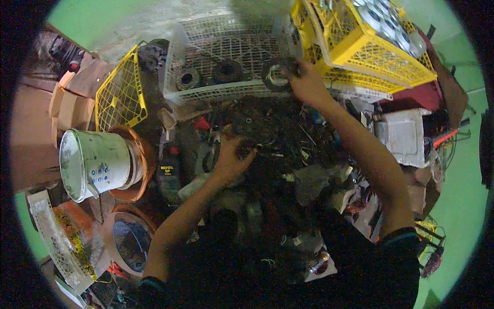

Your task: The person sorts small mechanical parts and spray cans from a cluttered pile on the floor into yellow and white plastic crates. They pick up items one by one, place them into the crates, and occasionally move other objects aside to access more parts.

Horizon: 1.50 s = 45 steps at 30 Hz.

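My right hand [310, 86] reaches to the near right corner of a clear plastic crate [177, 95]. Its fingers grip the edge of a dark ring-shaped metal part [268, 77] with a bright inner face, held at the crate's rim. Inside the crate lie two similar round parts, a ring with a pale centre [188, 79] and a darker round part [227, 71]. Lower and to the left, my left hand [231, 160] is over the cluttered dark work surface [278, 121]. Its fingers and thumb curl around something dark that I cannot make out.
Yellow crates [355, 51] stand at the right, the upper one holding shiny round metal parts [388, 23]. A white bucket [98, 162], a yellow grid crate [122, 92] and a black bottle [169, 175] are at the left. A whitish box [401, 136] sits at the right.
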Motion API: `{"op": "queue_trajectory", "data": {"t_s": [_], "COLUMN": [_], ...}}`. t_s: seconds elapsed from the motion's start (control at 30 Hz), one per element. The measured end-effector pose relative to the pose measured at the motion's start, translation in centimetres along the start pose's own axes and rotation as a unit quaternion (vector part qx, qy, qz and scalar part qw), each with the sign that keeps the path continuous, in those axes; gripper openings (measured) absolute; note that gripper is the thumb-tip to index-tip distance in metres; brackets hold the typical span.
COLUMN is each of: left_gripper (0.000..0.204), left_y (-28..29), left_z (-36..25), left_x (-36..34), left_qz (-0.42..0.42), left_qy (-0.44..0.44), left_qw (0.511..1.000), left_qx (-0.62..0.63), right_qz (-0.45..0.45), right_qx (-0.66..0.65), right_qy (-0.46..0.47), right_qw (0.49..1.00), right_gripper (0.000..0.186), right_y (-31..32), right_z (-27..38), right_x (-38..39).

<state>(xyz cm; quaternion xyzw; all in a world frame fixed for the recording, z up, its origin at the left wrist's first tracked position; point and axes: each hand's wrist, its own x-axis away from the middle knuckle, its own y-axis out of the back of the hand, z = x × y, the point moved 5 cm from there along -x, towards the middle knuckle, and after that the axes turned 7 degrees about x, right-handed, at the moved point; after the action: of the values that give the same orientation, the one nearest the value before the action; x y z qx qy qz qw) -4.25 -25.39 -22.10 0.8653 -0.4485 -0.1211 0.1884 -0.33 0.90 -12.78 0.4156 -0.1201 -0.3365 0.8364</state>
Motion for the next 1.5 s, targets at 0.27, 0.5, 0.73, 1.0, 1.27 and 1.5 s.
{"op": "queue_trajectory", "data": {"t_s": [0.27, 0.5, 0.73, 1.0, 1.27, 1.5], "left_gripper": [0.026, 0.025, 0.024, 0.024, 0.024, 0.028], "left_y": [5.4, 6.2, 6.5, 6.0, 0.4, -6.0], "left_z": [1.2, 3.3, 1.5, 1.8, -1.6, -3.9], "left_x": [0.5, 0.8, 0.4, 1.1, -0.2, 0.0], "left_qz": [0.000, -0.017, -0.022, -0.003, 0.062, 0.169], "left_qy": [0.108, 0.107, 0.075, 0.103, 0.083, 0.084], "left_qw": [0.990, 0.989, 0.994, 0.990, 0.986, 0.980], "left_qx": [0.091, 0.101, 0.077, 0.099, 0.130, 0.068], "right_qz": [-0.006, 0.168, 0.355, 0.176, 0.210, 0.212], "right_qx": [0.099, 0.234, 0.411, 0.184, 0.230, 0.182], "right_qy": [-0.150, -0.121, 0.133, 0.052, 0.244, -0.188], "right_qw": [0.984, 0.950, 0.829, 0.966, 0.918, 0.942], "right_gripper": [0.049, 0.043, 0.038, 0.035, 0.036, 0.027], "right_y": [-11.0, -14.7, -17.5, -13.4, 5.5, 16.8], "right_z": [-12.5, -22.0, -19.8, -11.8, -4.1, -19.2], "right_x": [-12.9, -15.2, -13.3, -10.3, 12.3, 34.6]}}
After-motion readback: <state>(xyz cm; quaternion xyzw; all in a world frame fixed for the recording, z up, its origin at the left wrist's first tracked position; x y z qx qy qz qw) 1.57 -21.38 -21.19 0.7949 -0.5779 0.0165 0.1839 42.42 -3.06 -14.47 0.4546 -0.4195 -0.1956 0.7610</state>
